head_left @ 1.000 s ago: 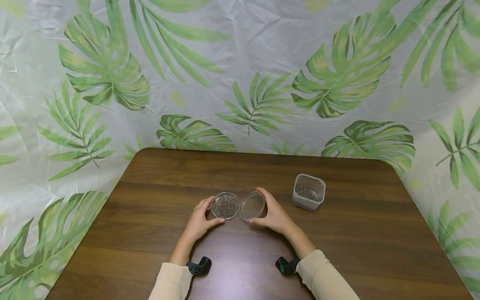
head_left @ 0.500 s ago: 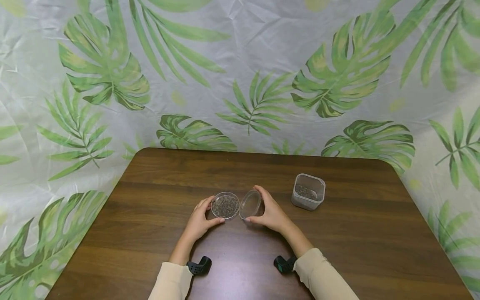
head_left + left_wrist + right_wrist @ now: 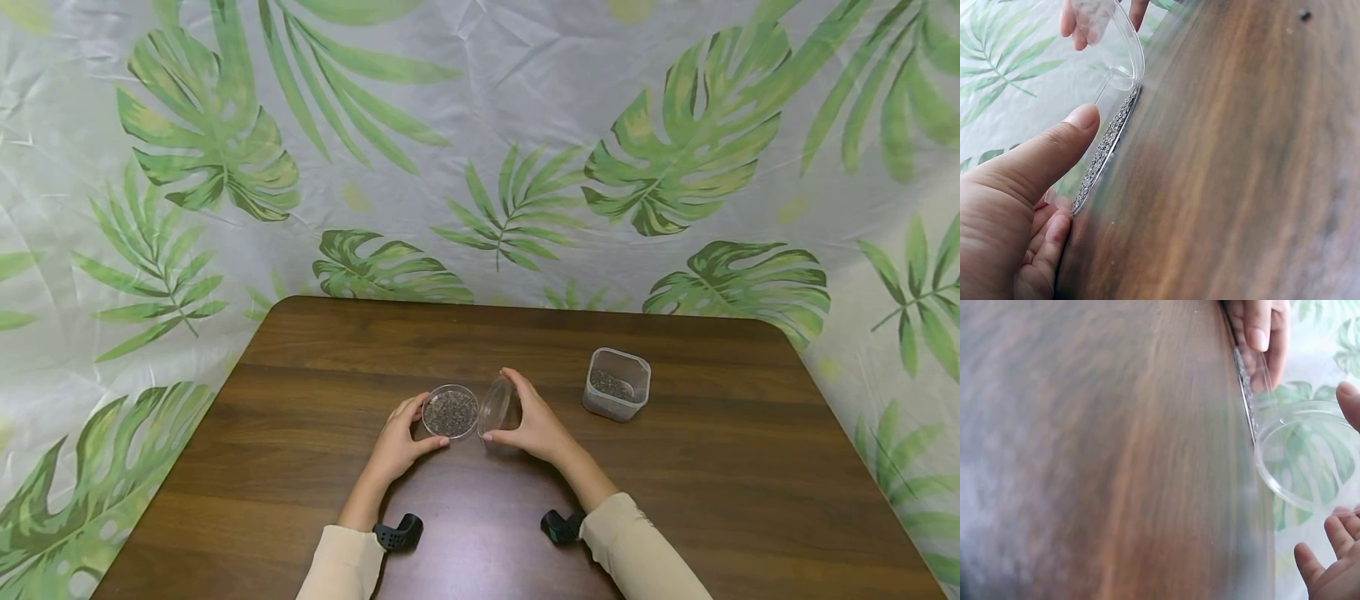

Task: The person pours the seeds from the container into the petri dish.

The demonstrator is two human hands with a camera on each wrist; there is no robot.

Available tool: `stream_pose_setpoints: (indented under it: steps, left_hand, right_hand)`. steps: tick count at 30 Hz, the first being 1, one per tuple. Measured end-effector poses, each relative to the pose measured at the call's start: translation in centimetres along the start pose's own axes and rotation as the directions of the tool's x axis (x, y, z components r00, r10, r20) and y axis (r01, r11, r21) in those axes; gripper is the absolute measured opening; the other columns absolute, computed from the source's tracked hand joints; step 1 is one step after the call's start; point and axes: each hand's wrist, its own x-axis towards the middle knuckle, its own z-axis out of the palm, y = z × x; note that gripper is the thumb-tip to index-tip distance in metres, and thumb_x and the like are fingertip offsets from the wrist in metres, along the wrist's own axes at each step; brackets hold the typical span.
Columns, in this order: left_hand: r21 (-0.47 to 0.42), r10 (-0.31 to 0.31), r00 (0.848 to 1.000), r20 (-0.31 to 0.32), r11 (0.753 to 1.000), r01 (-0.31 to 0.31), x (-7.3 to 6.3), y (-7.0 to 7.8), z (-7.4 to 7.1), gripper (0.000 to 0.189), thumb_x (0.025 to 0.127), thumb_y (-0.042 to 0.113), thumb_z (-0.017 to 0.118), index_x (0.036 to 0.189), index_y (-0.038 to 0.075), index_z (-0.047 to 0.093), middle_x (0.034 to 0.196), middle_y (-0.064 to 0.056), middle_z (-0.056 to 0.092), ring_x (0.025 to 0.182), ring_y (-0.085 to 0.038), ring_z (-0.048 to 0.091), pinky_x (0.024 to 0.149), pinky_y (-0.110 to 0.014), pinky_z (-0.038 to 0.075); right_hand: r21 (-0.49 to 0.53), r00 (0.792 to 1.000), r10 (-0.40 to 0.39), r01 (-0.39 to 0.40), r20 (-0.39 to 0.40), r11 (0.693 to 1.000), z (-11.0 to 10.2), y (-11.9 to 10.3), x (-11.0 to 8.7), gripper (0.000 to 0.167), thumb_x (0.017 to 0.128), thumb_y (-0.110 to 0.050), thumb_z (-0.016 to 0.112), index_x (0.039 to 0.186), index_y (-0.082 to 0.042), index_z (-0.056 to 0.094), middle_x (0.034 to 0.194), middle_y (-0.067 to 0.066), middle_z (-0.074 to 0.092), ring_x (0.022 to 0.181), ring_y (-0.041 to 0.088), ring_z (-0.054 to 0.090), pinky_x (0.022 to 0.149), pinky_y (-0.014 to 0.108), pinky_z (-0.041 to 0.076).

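A clear round petri dish (image 3: 450, 412), filled with grey-brown granules, lies on the table. My left hand (image 3: 396, 447) grips its left side between thumb and fingers; in the left wrist view the granules (image 3: 1105, 147) form a low layer inside the wall. Just right of the dish, my right hand (image 3: 542, 429) pinches a clear round lid (image 3: 492, 407) by opposite edges. The lid stands steeply tilted, its lower edge right at the dish's rim. In the right wrist view the transparent lid (image 3: 1265, 470) shows the leaf pattern through it.
To the right and farther back stands a square clear plastic tub (image 3: 613, 410) with some of the same granules at its bottom. Beyond the back edge of the brown wooden table (image 3: 360, 333) hangs a leaf-patterned cloth (image 3: 510, 200).
My right hand has tipped the lid up from a shallow slant to a steep one and shifted slightly left. The left hand and the dish have not moved.
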Motion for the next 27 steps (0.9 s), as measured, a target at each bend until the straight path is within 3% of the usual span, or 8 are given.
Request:
stream_pose_setpoints:
  steps: [6,15,27]
  left_hand:
    - [0.018,0.073,0.997,-0.021,0.997,-0.073,-0.2,-0.1,0.0,0.080,0.069,0.041,0.075,0.130,-0.001,0.043,0.120,-0.017,0.048,0.100,-0.031,0.052,0.084,-0.045,0.041]
    - [0.010,-0.038,0.999,0.018,0.999,0.038,0.1,-0.1,0.1,0.082,0.065,0.032,0.080,0.132,0.004,0.042,0.126,-0.013,0.046,0.107,-0.026,0.051,0.090,-0.041,0.039]
    - [0.013,-0.008,1.000,0.008,1.000,0.008,0.1,0.0,0.0,0.082,0.065,0.033,0.080,0.132,0.002,0.043,0.125,-0.014,0.047,0.105,-0.027,0.051,0.089,-0.042,0.040]
  right_hand:
    - [0.021,1.000,-0.009,0.009,0.003,1.000,0.3,-0.1,0.3,0.102,0.062,-0.038,0.081,0.141,-0.015,0.023,0.141,0.006,0.030,0.126,0.021,0.030,0.099,0.040,0.030]
    - [0.016,1.000,-0.008,0.008,0.011,1.000,0.7,-0.1,0.8,0.101,0.061,-0.034,0.083,0.140,-0.009,0.025,0.140,0.007,0.030,0.126,0.020,0.030,0.099,0.038,0.031]
    - [0.085,0.998,-0.032,0.028,0.049,0.996,1.4,0.1,1.3,0.103,0.062,-0.028,0.083,0.141,-0.005,0.021,0.142,0.006,0.027,0.128,0.019,0.027,0.101,0.038,0.028]
